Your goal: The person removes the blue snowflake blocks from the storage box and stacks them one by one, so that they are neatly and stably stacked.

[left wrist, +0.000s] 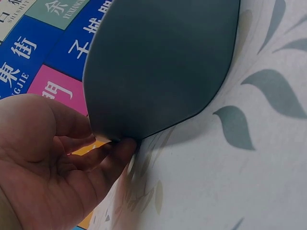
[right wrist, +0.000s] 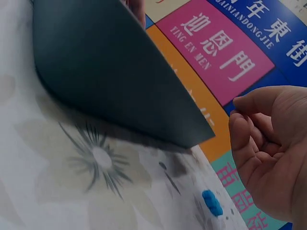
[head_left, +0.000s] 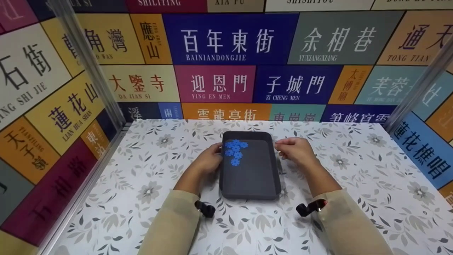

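Observation:
A dark grey rectangular tray lies in front of me, with several blue flower-shaped pieces gathered in its upper left part. My left hand holds the tray's left side. In the left wrist view, its thumb is at the wall and its fingertips reach the lower edge. Just off the tray's right wall, my right hand has curled fingers, with thumb and index tip together. Nothing shows between them in the right wrist view. Below that hand, a blue piece lies on the table beside the tray.
The table has a white cover printed with grey flowers and leaves. Colourful panels with Chinese lettering rise at the back and both sides. Metal posts stand at the corners. A small black device sits at each wrist.

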The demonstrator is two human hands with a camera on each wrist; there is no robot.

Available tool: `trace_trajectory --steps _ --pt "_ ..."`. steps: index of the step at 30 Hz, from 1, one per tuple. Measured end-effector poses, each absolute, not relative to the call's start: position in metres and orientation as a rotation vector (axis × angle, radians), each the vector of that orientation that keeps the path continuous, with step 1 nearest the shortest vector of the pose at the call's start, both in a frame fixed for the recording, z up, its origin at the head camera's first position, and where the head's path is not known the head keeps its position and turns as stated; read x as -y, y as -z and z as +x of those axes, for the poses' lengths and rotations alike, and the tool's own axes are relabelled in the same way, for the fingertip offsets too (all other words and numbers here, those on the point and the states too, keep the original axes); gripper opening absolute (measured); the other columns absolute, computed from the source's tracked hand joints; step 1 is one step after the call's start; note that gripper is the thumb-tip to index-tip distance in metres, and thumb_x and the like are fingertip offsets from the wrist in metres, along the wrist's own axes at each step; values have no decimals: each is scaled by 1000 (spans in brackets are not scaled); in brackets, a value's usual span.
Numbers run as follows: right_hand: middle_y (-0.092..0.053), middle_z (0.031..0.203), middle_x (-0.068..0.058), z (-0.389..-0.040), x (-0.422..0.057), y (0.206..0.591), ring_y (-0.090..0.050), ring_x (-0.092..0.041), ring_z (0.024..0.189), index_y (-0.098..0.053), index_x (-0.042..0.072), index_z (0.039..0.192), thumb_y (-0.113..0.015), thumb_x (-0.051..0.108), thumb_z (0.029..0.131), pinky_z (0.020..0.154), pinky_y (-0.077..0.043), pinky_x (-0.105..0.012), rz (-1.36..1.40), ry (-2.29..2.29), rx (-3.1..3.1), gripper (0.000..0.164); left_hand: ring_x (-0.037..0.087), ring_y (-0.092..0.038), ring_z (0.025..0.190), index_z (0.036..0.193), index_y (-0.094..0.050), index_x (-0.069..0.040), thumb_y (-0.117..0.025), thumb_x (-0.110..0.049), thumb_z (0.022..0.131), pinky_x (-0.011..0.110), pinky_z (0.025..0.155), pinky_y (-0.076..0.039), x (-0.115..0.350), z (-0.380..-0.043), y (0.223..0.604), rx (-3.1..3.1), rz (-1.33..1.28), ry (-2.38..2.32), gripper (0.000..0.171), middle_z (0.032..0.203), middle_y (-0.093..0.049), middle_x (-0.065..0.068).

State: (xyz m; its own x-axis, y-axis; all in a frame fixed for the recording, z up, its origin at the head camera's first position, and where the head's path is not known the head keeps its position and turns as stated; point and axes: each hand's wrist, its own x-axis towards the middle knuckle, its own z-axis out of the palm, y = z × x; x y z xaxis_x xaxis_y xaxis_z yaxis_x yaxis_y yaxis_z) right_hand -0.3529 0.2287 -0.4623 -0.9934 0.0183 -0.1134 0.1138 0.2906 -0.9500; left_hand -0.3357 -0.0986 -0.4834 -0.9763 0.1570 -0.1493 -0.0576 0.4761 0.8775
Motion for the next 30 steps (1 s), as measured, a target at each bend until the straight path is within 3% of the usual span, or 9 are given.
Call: trace_trajectory --steps 5,14,20,30 --pt "-76 83 8 -353 -214 454 -68 -8 69 -78 2 111 -83 21 93 65 -59 -23 83 1969 -2353 27 32 -48 152 164 -43 -13 -48 -13 106 49 130 -34 99 -336 483 -2517 91 -1499 59 161 -55 15" --pt "-73 86 1 -364 -176 440 -67 -11 73 -78 6 105 -81 21 95 68 -60 -26 74 2091 -2206 19 31 -53 145 164 -43 -13 -49 -14 105 49 125 -39 100 -335 482 -2546 114 -1465 60 160 -56 15" --pt "-75 86 0 -390 -155 447 -68 -10 70 -79 6 102 -79 14 95 68 -61 -26 120 2116 -2162 11 30 -53 145 165 -43 -14 -49 -15 105 50 124 -39 100 -335 481 -2532 86 -1463 60 161 -55 13" --pt "-72 81 3 -420 -144 469 -66 -11 68 -79 5 104 -79 18 94 66 -60 -27 88 1964 -2339 16 33 -50 150 163 -44 -10 -49 -12 105 51 130 -34 100 -335 482 -2534 117 -1511 59 159 -57 17"
